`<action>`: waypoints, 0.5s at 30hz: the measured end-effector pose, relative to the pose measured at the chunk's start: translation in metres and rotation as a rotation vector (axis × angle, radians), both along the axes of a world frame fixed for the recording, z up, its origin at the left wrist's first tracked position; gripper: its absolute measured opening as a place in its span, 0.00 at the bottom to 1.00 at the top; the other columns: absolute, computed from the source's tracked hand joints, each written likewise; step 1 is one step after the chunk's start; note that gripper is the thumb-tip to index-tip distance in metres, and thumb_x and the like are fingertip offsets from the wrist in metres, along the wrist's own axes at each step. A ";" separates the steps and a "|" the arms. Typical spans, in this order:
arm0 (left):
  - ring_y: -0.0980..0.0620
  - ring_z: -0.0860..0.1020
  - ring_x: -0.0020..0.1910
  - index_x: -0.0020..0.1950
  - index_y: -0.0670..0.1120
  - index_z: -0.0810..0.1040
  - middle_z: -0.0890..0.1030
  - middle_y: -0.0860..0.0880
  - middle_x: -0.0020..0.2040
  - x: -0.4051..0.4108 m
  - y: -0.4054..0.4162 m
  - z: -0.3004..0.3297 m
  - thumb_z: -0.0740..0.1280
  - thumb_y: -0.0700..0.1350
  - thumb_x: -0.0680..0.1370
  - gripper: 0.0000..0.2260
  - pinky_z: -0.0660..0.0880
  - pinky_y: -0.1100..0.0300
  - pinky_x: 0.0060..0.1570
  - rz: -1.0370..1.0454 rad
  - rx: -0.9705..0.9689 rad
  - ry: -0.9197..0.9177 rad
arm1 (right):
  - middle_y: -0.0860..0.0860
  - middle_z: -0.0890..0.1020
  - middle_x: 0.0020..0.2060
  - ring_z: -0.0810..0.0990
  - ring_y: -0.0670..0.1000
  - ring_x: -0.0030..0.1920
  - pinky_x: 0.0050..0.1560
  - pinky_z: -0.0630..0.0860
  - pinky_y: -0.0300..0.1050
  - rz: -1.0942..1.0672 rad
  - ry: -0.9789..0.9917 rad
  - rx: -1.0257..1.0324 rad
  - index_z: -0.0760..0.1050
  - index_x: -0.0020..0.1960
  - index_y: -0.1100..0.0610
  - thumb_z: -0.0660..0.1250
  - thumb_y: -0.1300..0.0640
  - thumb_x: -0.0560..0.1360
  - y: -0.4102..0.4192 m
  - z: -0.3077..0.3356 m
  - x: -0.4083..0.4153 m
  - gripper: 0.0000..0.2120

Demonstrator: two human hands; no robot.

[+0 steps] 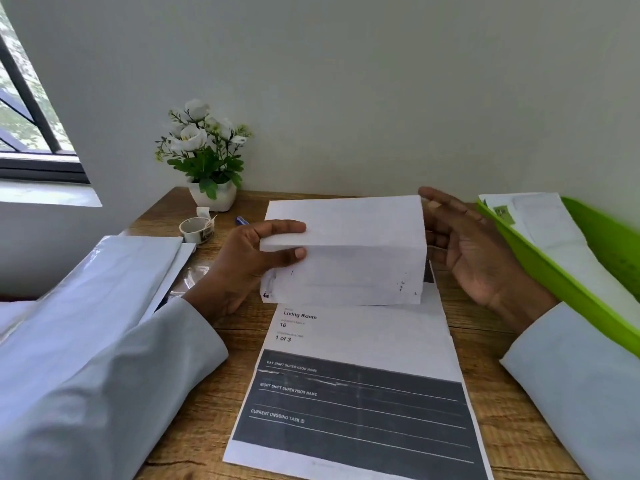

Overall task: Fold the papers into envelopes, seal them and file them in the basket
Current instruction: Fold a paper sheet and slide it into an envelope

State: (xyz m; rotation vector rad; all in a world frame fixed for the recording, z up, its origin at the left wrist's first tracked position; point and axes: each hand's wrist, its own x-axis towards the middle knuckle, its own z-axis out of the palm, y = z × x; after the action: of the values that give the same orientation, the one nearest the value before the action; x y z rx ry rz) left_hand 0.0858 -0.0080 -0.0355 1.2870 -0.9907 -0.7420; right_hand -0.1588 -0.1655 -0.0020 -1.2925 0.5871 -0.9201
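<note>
I am folding a paper (pixel 346 251) into an envelope. It sits just above the printed sheet (pixel 353 393) that lies flat on the wooden desk (pixel 194 410). My left hand (pixel 249 265) pinches the paper's left edge, thumb under the fold and a finger on top. My right hand (pixel 474 251) is open at the paper's right edge, fingers spread. I cannot tell if it touches the paper.

The top flap is bent over but not flat yet, I think. To do this well, I should line up both side edges first. Then I should press the paper down onto the printed sheet and rub along the crease from the left hand toward the right. If the corners do not match, the envelope will come out crooked.

The tape roll (pixel 195 230) waits to the left of the paper, near the flower pot (pixel 213 197). I will need it for sealing. A blue pen (pixel 242 220) peeks out just left of the paper's top corner. The green basket (pixel 568 282) is to the right of the paper, with papers already in it. More sheets (pixel 138 258) lie to the left, past my left hand.
</note>
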 end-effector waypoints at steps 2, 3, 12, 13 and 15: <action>0.52 0.82 0.55 0.53 0.51 0.83 0.83 0.54 0.57 0.001 0.000 -0.001 0.76 0.43 0.64 0.18 0.81 0.59 0.48 0.043 -0.017 -0.055 | 0.51 0.85 0.50 0.84 0.48 0.47 0.44 0.81 0.43 0.044 0.001 -0.121 0.74 0.68 0.47 0.64 0.58 0.79 0.006 0.002 0.000 0.18; 0.55 0.82 0.54 0.53 0.51 0.83 0.83 0.56 0.56 0.000 0.000 0.000 0.76 0.44 0.64 0.19 0.81 0.60 0.48 0.049 -0.022 -0.057 | 0.50 0.85 0.51 0.84 0.48 0.49 0.45 0.81 0.42 0.073 0.002 -0.169 0.73 0.68 0.47 0.67 0.60 0.77 0.010 0.003 0.001 0.21; 0.69 0.79 0.47 0.53 0.57 0.83 0.81 0.64 0.49 -0.003 0.000 0.009 0.74 0.49 0.71 0.11 0.76 0.71 0.43 0.202 0.019 -0.537 | 0.44 0.83 0.49 0.83 0.46 0.45 0.41 0.83 0.43 -0.028 0.357 -0.351 0.83 0.54 0.48 0.79 0.62 0.65 0.015 -0.006 0.005 0.20; 0.67 0.79 0.46 0.52 0.57 0.83 0.82 0.63 0.48 -0.004 0.001 0.010 0.73 0.50 0.73 0.08 0.76 0.71 0.42 0.213 0.023 -0.589 | 0.44 0.83 0.48 0.83 0.45 0.43 0.40 0.82 0.39 -0.056 0.369 -0.400 0.83 0.52 0.49 0.79 0.61 0.66 0.014 -0.006 0.004 0.16; 0.63 0.80 0.46 0.51 0.56 0.84 0.83 0.61 0.48 -0.004 0.002 0.011 0.70 0.53 0.75 0.06 0.74 0.67 0.40 0.255 0.035 -0.674 | 0.44 0.83 0.43 0.80 0.45 0.39 0.37 0.76 0.32 -0.124 0.420 -0.531 0.82 0.44 0.48 0.78 0.57 0.69 0.011 -0.006 0.003 0.07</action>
State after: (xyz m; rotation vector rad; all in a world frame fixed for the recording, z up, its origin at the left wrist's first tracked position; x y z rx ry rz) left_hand 0.0822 -0.0063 -0.0245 1.7032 -1.3094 -0.1138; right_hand -0.1557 -0.1548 -0.0079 -1.9738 0.7853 -0.9460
